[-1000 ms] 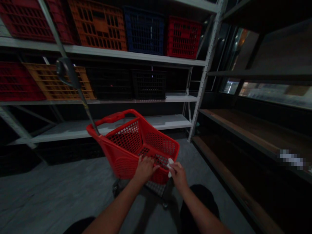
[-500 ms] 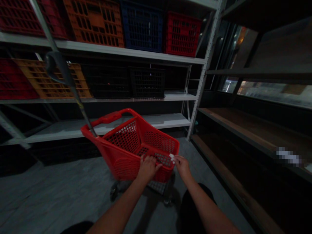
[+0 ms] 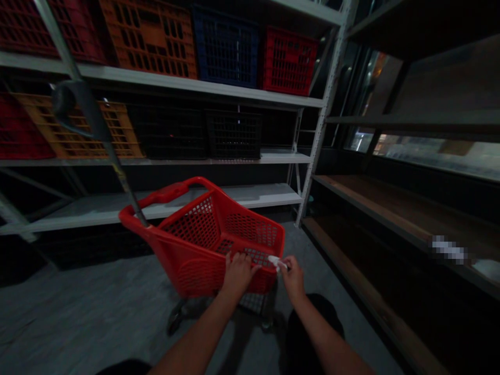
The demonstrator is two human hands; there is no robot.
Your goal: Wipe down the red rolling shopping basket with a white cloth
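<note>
A red plastic shopping cart [image 3: 195,237] stands on the grey floor in front of me, its basket empty as far as I can see. My left hand [image 3: 237,272] grips the cart's near rim. My right hand [image 3: 292,276] is just to the right of it at the rim's corner, pinching a small white thing [image 3: 274,260] between its fingertips. A long dark pull handle [image 3: 88,125] rises from the cart's far left end.
Metal shelving [image 3: 203,88] behind the cart holds red, orange, blue and black crates [image 3: 150,34]. Dark wooden shelves [image 3: 390,208] run along the right. The grey floor [image 3: 78,312] opens to the left of the cart.
The cart has swung a little to the left with both hands on its near end. The view has shifted left and the pull handle now sits further left.
</note>
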